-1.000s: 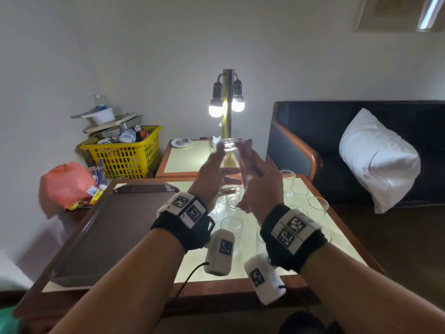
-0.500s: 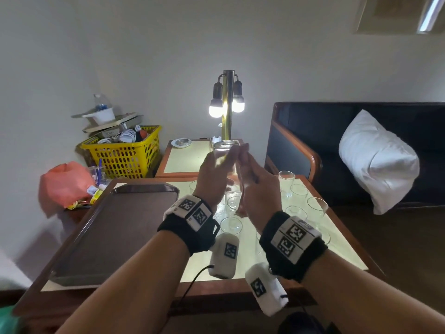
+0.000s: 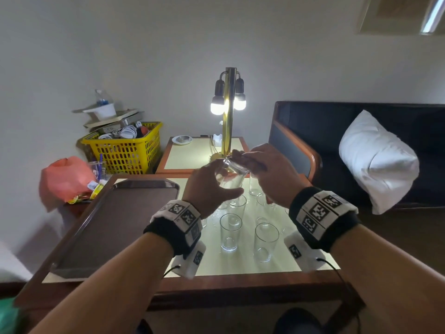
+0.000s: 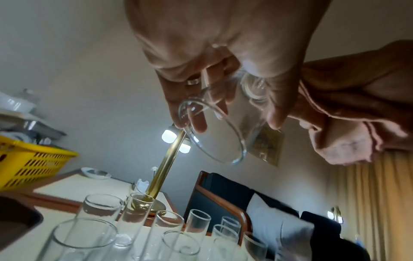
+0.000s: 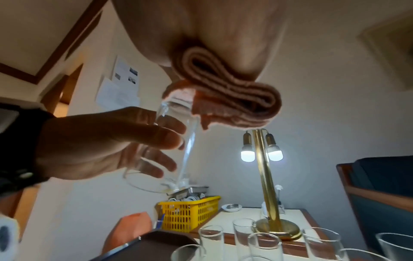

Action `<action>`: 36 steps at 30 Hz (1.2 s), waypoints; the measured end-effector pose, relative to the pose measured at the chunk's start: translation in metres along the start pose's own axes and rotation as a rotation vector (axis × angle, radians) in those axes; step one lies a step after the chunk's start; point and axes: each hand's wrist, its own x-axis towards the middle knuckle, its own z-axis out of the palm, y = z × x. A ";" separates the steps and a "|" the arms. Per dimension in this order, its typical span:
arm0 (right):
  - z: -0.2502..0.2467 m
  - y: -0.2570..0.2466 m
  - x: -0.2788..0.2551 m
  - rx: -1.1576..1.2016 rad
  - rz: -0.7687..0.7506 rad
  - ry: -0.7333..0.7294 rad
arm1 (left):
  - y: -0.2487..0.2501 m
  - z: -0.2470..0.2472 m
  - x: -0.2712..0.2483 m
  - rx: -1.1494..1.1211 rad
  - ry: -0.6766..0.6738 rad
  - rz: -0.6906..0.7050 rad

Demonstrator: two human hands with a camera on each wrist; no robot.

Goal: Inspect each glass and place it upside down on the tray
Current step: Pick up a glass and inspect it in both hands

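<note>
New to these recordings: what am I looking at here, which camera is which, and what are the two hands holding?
No machine: a person wears a head camera and one on each wrist. In the head view the left hand grips a glass, turned base up. The right hand holds a folded pink cloth against its base, plainest in the right wrist view. The left wrist view looks up into the glass's open mouth. Below, more glasses stand upright on the table, beside a brown tray with no glass on it.

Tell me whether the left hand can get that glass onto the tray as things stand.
Probably yes: the left hand grips the glass, and the brown tray lies bare beside it, nothing between.
</note>
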 end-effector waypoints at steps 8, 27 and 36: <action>0.006 -0.002 0.001 -0.042 -0.049 -0.014 | -0.006 -0.002 -0.007 0.012 0.000 -0.022; 0.015 -0.006 -0.004 -0.013 -0.083 0.055 | -0.007 0.000 -0.012 0.076 0.012 0.007; 0.017 -0.004 -0.004 -0.036 -0.098 0.094 | -0.003 0.004 -0.008 0.123 0.029 0.014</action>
